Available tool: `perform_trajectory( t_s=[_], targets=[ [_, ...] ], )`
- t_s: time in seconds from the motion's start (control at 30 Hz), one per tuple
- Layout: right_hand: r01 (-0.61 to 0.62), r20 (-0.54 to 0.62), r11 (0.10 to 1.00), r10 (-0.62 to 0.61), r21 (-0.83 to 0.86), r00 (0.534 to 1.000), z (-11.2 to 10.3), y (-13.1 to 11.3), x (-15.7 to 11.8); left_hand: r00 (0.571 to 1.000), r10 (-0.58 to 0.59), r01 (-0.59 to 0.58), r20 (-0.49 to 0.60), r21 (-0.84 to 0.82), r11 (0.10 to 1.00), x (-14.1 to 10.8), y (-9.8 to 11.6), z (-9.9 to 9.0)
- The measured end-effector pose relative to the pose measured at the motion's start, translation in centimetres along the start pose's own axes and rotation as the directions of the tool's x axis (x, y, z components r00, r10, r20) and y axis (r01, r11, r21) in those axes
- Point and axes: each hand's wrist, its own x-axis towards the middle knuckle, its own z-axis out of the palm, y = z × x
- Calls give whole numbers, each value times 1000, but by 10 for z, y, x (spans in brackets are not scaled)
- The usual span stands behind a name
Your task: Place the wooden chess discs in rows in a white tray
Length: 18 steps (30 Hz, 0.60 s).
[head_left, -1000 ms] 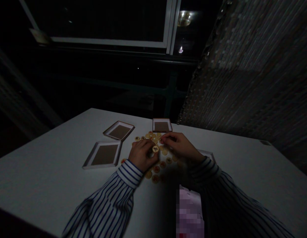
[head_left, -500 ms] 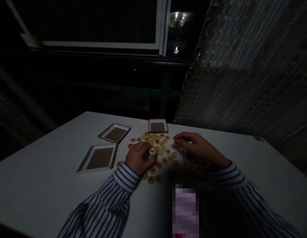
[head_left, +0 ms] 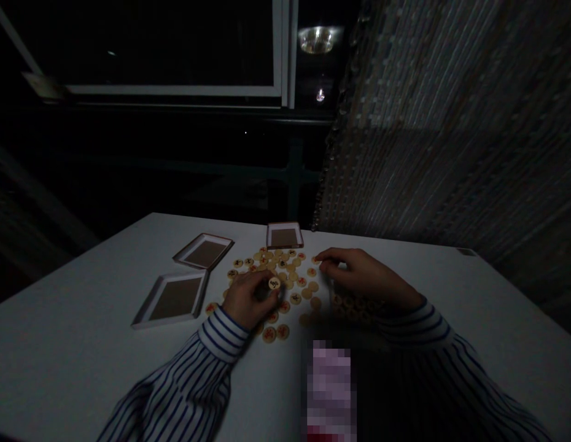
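Observation:
Between the thumb and fingers of my left hand (head_left: 248, 299) is a round xiangqi piece (head_left: 274, 283), its black character facing me. Loose pieces lie under and around this hand, some with red characters, some black, some with plain faces up. My right hand (head_left: 354, 269) is at the right edge of the spread, its fingertips pinched on a xiangqi piece (head_left: 315, 260) that is partly covered. A red-marked piece (head_left: 312, 272) lies just below those fingertips. Under my right wrist, rows of pieces (head_left: 354, 307) sit in shadow.
Two shallow open box parts, an upper one (head_left: 182, 258) and a lower one (head_left: 137, 316), lie left of the pieces. A third box part (head_left: 284, 247) lies behind them. The white table (head_left: 83, 294) ends before a dark window; a bead curtain (head_left: 405, 153) hangs at right.
The whole view has shifted slightly, so the table and boxes appear further left. Both hands keep nearly the same places over the pieces, with the left still gripping its piece.

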Motion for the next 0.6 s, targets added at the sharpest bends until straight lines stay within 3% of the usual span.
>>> perform_trajectory(
  t_s=[0.6],
  targets=[
    [66, -40, 997, -68, -35, 997, -22, -8, -16, 980, -195, 196, 30, -270, 943, 7, 29, 4]
  ],
)
